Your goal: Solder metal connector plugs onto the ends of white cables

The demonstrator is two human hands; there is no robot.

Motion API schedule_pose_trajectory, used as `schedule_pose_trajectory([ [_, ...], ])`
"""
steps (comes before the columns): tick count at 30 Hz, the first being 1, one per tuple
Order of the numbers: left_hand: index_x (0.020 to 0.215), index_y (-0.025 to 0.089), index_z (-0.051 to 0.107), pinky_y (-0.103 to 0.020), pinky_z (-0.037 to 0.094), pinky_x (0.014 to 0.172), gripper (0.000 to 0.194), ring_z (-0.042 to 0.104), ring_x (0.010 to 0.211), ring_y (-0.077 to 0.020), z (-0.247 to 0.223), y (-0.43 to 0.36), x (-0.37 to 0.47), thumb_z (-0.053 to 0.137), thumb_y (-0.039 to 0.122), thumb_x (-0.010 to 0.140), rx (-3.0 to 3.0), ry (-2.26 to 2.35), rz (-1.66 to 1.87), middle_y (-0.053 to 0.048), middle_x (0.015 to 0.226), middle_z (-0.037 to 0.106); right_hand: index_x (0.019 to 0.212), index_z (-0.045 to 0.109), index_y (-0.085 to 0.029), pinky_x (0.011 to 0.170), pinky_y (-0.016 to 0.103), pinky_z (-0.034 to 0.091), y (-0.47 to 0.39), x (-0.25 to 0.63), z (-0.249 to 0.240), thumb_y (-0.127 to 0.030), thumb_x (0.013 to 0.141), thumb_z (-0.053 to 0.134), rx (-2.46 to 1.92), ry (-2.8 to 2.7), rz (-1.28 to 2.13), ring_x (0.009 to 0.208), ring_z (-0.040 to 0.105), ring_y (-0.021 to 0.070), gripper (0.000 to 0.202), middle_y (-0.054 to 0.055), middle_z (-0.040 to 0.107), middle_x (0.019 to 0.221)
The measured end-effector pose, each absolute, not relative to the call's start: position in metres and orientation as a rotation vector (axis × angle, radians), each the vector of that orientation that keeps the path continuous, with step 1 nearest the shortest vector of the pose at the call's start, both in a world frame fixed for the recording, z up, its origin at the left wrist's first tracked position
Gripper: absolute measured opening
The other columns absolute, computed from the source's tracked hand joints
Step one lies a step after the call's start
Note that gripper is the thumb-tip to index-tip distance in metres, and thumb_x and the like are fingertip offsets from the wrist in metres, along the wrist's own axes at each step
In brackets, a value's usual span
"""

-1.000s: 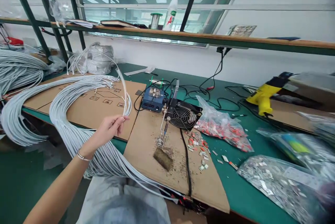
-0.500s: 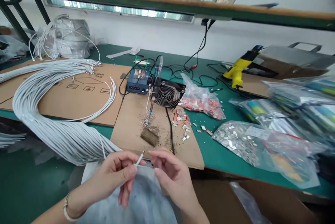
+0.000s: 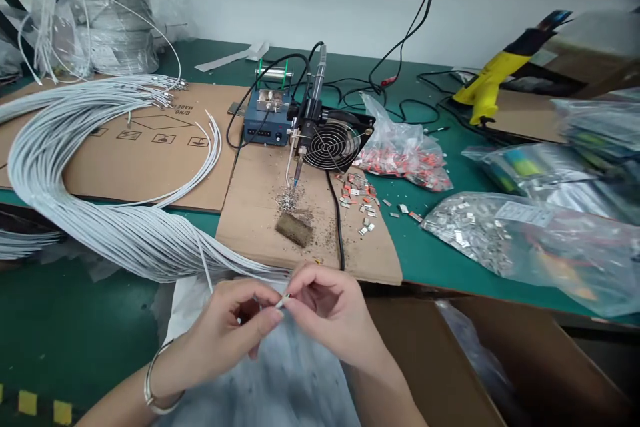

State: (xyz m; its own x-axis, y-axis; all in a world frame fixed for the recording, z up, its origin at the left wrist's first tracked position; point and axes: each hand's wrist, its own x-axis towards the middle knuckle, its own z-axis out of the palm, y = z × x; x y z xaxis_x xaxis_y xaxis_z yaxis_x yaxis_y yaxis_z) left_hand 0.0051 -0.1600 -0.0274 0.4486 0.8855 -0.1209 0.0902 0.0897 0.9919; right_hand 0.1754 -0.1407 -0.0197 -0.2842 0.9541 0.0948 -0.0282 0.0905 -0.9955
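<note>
My left hand [image 3: 233, 324] pinches a thin white cable [image 3: 280, 304] near its end, between thumb and fingertips. My right hand [image 3: 330, 307] is closed at the cable's tip, thumb against forefinger; the tiny wire ends there are mostly covered. Both hands nearly meet above my lap, just short of the bench edge. A thick bundle of white cables [image 3: 120, 240] curves over the bench from the left and runs down behind my left hand. Beyond my hands, a brown sponge [image 3: 294, 230] lies below the tip of a soldering iron [image 3: 310, 117] in its stand.
A blue soldering station [image 3: 265, 126] and a round black fan [image 3: 327, 146] stand mid-bench. Small metal connectors [image 3: 367, 204] lie scattered to the right, beside plastic bags of parts [image 3: 465, 230]. A yellow heat gun [image 3: 493, 80] rests at the back right. Black cords cross the bench.
My right hand has closed onto the cable's end, which showed bare between the hands before. The cable has tipped lower, and the view has tilted down.
</note>
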Motion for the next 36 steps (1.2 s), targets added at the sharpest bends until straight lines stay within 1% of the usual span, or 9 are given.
schedule_pose_trajectory([
  [7,0.07,0.013,0.055,-0.012,0.031,0.034,0.028,0.052,0.039,-0.0065,-0.027,-0.153,0.008,0.051,0.036,0.085,1.12,0.76,0.73,0.004,0.052,0.045,0.082,0.072,-0.021,0.057,0.03,0.04,-0.137,0.182,-0.019,-0.013,0.078,0.06,-0.785,-1.639,1.215,0.06,0.054,0.0169,0.014,0.004,0.064,0.065],
  [12,0.066,0.013,0.052,-0.013,0.027,0.031,0.032,0.043,0.033,-0.0034,-0.028,-0.152,0.006,0.053,0.04,0.083,1.047,0.719,0.706,0.004,0.051,0.044,0.088,0.071,-0.025,0.063,0.034,0.038,-0.14,0.18,-0.017,-0.004,0.076,0.057,-0.726,-1.661,1.114,0.058,0.054,0.016,0.028,0.002,0.067,0.066],
  [16,0.071,0.013,0.057,-0.016,0.024,0.033,0.031,0.039,0.035,-0.0029,-0.028,-0.15,0.004,0.05,0.04,0.084,1.185,0.745,0.694,0.003,0.056,0.046,0.084,0.072,-0.023,0.061,0.033,0.038,-0.142,0.178,-0.018,-0.004,0.074,0.058,-0.722,-1.613,1.176,0.057,0.052,0.0161,0.026,0.003,0.066,0.063],
  [20,0.069,0.013,0.06,-0.019,0.028,0.047,0.025,0.038,0.05,-0.0062,-0.026,-0.144,0.0,0.049,0.027,0.086,1.592,0.855,0.768,0.001,0.06,0.047,0.067,0.072,-0.021,0.053,0.028,0.035,-0.144,0.168,-0.037,-0.024,0.072,0.069,-0.77,-1.189,1.621,0.055,0.045,0.0145,0.007,0.002,0.058,0.054],
  [22,0.07,0.013,0.061,-0.021,0.028,0.051,0.023,0.038,0.054,-0.0077,-0.026,-0.143,-0.002,0.048,0.022,0.086,1.731,0.902,0.73,0.001,0.06,0.047,0.062,0.07,-0.021,0.049,0.026,0.034,-0.144,0.164,-0.047,-0.036,0.069,0.071,-0.774,-1.017,1.809,0.05,0.043,0.0128,0.017,0.001,0.056,0.052],
  [24,0.072,0.013,0.061,-0.021,0.028,0.05,0.021,0.038,0.053,-0.0075,-0.027,-0.143,-0.003,0.048,0.021,0.086,1.784,0.957,0.677,0.002,0.059,0.048,0.065,0.071,-0.02,0.049,0.024,0.035,-0.145,0.163,-0.053,-0.037,0.07,0.071,-0.796,-0.993,1.853,0.049,0.044,0.0115,0.018,0.001,0.057,0.053],
  [30,0.073,0.015,0.056,-0.019,0.029,0.05,0.019,0.04,0.054,-0.0075,-0.023,-0.15,-0.001,0.046,0.021,0.087,1.864,1.091,0.723,0.002,0.06,0.048,0.08,0.071,-0.019,0.056,0.025,0.039,-0.146,0.177,-0.04,-0.016,0.072,0.066,-0.982,-1.313,1.509,0.06,0.051,0.0147,0.01,0.004,0.065,0.067],
  [33,0.078,0.015,0.057,-0.019,0.029,0.051,0.014,0.04,0.055,-0.0076,-0.024,-0.153,0.003,0.047,0.017,0.087,1.965,1.094,0.752,0.003,0.06,0.047,0.07,0.068,-0.017,0.053,0.025,0.035,-0.151,0.178,-0.039,-0.014,0.07,0.067,-1.076,-1.424,1.272,0.056,0.046,0.0136,0.004,0.002,0.06,0.062],
  [36,0.079,0.015,0.054,-0.019,0.029,0.052,0.01,0.04,0.056,-0.0075,-0.03,-0.157,0.01,0.048,0.012,0.086,2.029,1.089,0.867,0.003,0.062,0.045,0.06,0.063,-0.016,0.049,0.024,0.03,-0.157,0.166,-0.046,-0.017,0.072,0.068,-0.981,-1.133,1.38,0.051,0.039,0.0113,0.013,-0.001,0.051,0.054],
])
